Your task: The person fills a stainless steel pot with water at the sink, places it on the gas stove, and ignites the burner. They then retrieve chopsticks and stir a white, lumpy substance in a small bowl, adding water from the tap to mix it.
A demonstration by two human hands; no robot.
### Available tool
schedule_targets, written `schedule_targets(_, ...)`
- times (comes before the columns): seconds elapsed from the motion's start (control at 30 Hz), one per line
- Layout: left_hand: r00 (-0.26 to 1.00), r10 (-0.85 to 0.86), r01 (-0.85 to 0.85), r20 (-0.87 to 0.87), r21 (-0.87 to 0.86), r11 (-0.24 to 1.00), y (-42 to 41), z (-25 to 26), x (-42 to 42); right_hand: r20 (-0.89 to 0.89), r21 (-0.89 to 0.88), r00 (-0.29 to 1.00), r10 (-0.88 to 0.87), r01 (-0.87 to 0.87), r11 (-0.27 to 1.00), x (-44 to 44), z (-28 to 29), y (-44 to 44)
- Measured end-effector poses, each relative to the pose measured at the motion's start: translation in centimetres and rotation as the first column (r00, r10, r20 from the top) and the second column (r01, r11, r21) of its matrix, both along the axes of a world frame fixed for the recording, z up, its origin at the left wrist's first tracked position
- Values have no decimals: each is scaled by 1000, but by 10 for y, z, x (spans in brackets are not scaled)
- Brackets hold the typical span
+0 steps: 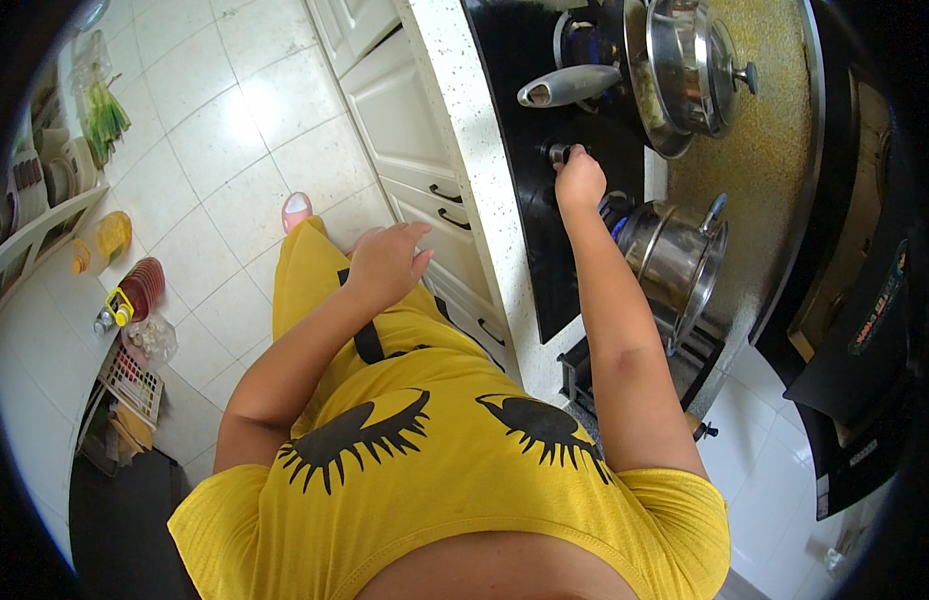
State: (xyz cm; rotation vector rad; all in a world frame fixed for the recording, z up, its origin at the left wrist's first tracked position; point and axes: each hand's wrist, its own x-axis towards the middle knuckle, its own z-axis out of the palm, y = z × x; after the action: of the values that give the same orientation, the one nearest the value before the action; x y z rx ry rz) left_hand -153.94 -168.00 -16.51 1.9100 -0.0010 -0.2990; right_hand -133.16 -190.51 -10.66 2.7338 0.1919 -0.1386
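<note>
My right hand (580, 181) reaches across to the front of the black gas cooktop (520, 124), its fingers closed around a metal control knob (558, 153). Beside that wrist, blue flame shows under a stainless steel pot (652, 244). Farther along, a pan with a thick metal handle (573, 85) sits over another burner with some blue flame. A glass and steel lid (693, 71) with a dark knob covers it, and some pale food shows near its rim. My left hand (385, 262) hangs in front of my yellow clothing, holding nothing, fingers loosely apart.
White cabinets (404, 112) with black handles run below the speckled counter edge (464, 135). A dark range hood (847, 360) overhangs the right. Bottles of reddish liquid (145, 289) and yellow contents (114, 236), green vegetables (102, 120) and a dish rack (59, 180) are at left.
</note>
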Motion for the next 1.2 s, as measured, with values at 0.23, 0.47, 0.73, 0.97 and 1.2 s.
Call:
schedule_targets(0.23,994,110,-110,-19,21,994,-9,4,-15,-23,-7,1000,2,-3,1000,-1,1,-2)
schedule_targets(0.47,984,176,-177,12,50,983,-28,3,-40,-19,98,1000,6,-4,995,0,10,-9)
schedule_targets(0.73,979,203,-203,-30,0,979,-45,2,-52,-40,174,994,106,-97,980,7,10,-26)
schedule_targets(0.97,978,206,-206,-24,-5,978,-50,2,-54,-19,186,986,168,-161,969,7,9,-27)
schedule_targets(1.2,983,183,-183,-23,16,983,-50,-4,-58,-12,201,985,171,-165,965,5,9,-25)
